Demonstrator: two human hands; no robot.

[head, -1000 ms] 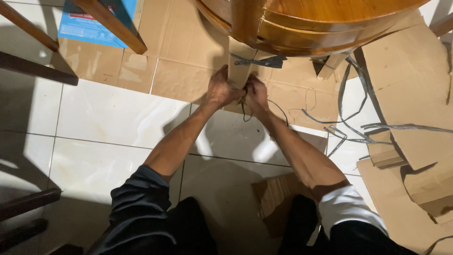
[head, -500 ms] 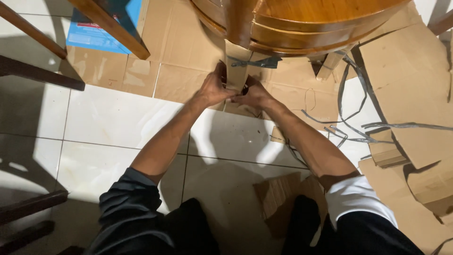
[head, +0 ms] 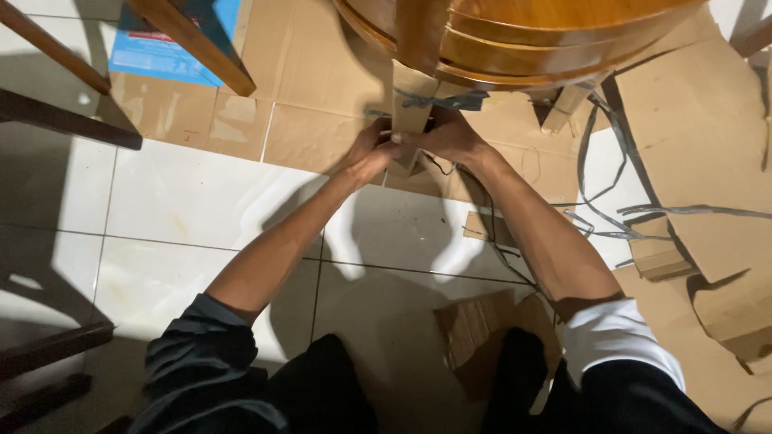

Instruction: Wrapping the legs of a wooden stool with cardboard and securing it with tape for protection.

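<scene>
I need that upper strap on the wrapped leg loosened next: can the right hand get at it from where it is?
Probably yes: the right hand grips the cardboard-wrapped leg just below the grey strap, with nothing between them.

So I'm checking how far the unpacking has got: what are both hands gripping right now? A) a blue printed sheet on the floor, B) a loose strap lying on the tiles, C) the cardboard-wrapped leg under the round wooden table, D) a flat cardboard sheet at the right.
C: the left hand and right hand close from either side on the cardboard-wrapped leg, which is tied with a dark strap, under the round wooden table.
</scene>
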